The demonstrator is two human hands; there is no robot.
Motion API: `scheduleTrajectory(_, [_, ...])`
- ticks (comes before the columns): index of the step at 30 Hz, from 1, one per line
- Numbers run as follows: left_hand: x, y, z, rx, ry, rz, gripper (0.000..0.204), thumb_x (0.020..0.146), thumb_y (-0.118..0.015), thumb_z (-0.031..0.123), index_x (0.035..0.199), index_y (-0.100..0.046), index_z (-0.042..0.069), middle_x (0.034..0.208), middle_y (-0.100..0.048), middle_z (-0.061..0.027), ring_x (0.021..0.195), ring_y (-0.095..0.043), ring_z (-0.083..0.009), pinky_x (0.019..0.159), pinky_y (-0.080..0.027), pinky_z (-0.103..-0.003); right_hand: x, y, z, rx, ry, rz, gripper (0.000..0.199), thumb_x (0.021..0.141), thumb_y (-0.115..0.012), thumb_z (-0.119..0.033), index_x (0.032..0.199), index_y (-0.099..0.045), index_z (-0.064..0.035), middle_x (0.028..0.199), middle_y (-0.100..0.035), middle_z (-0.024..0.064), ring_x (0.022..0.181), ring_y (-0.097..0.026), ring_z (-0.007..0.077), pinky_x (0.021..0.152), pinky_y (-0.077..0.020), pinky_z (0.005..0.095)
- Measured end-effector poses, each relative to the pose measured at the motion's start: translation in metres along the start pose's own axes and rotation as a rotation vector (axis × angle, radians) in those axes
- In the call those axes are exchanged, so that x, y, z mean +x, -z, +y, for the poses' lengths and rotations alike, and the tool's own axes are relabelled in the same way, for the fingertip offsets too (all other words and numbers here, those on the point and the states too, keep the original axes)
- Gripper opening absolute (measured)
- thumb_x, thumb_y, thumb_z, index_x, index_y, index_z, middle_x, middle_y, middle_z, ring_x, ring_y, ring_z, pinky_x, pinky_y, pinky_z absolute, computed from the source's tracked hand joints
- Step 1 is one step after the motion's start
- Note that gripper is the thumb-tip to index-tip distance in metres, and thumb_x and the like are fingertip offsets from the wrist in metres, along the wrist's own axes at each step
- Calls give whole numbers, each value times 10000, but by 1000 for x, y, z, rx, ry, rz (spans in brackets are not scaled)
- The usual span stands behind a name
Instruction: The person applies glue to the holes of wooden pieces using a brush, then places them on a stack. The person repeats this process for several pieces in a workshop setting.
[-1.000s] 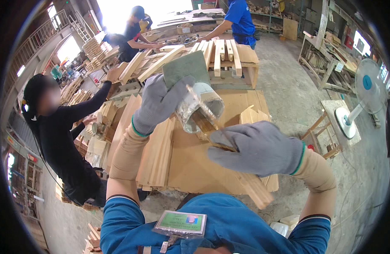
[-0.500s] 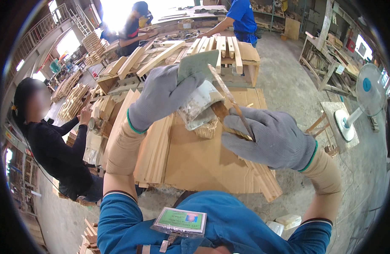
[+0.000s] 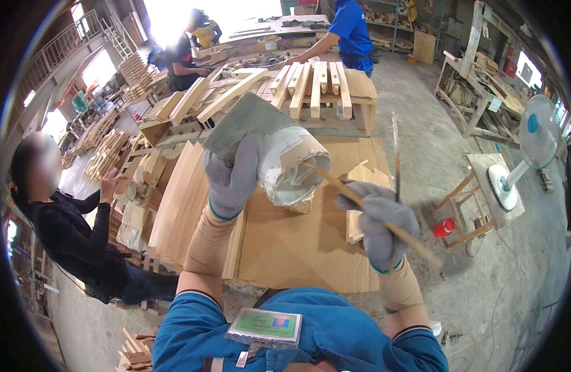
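Note:
My left hand (image 3: pixel 234 180), in a grey knit glove, is closed on a flat grey-green sheet (image 3: pixel 245 127). Right against that hand is a crusted white container (image 3: pixel 291 164), its round mouth tilted toward me; whether the fingers hold it too is hidden. My right hand (image 3: pixel 384 223), gloved alike, grips a thin wooden stick (image 3: pixel 353 194) whose far tip is at the container's mouth. From the same hand a narrow, stained strip (image 3: pixel 395 146) stands up, its lower end hidden behind the fingers. Below both hands lies a cardboard sheet (image 3: pixel 298 248) on the worktable.
Wooden boards (image 3: pixel 180 204) lie left of the cardboard, shorter ones (image 3: pixel 355 226) at its right. Slats (image 3: pixel 316 90) rest on a farther bench. A co-worker in black (image 3: pixel 68 229) stands at left, one in blue (image 3: pixel 355 31) beyond. A fan (image 3: pixel 536 130) and red container (image 3: pixel 444 227) are at right.
The sheet has swung left and away from the strip. My right hand has turned, bringing the strip upright and the stick across to the container's mouth. The container now shows its opening.

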State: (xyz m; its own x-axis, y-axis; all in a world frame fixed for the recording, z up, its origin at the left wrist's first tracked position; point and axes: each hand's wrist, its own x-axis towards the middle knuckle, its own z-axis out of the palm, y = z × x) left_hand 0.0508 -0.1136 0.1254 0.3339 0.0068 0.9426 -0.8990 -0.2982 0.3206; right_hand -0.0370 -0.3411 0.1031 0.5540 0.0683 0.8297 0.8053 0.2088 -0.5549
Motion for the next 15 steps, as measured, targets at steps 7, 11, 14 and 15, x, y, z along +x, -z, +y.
scheduleTrajectory(7, [7,12,3,392,-319,-211,139,806,-622,-11,942,-637,-34,784,-629,-115,615,-597,-268,532,-469,-339,33,-8,-31,-662,15,-751,286,752,-655,-133,993,-612,14,886,-592,121,734,-623,217,388,-476,275])
scheduleTrajectory(11, [17,11,10,380,-236,-416,132,836,-615,94,890,-632,-26,684,-604,-147,594,-591,-307,526,-459,-373,37,2,-21,-1003,547,-1126,247,729,-656,-137,940,-624,-12,875,-589,125,749,-608,215,399,-478,270])
scheduleTrajectory(14, [23,7,19,253,262,-518,214,876,-579,183,852,-622,-25,688,-599,-188,611,-595,-334,543,-459,-393,39,3,-23,-1007,496,-1142,215,721,-661,-147,890,-616,-22,856,-573,127,792,-592,230,412,-479,273])
scheduleTrajectory(15, [27,7,19,259,317,-543,241,887,-564,205,841,-621,-25,698,-598,-197,615,-597,-343,549,-458,-397,44,1,-26,-966,537,-1077,167,739,-642,-145,845,-616,-17,826,-562,109,751,-595,209,391,-464,269])
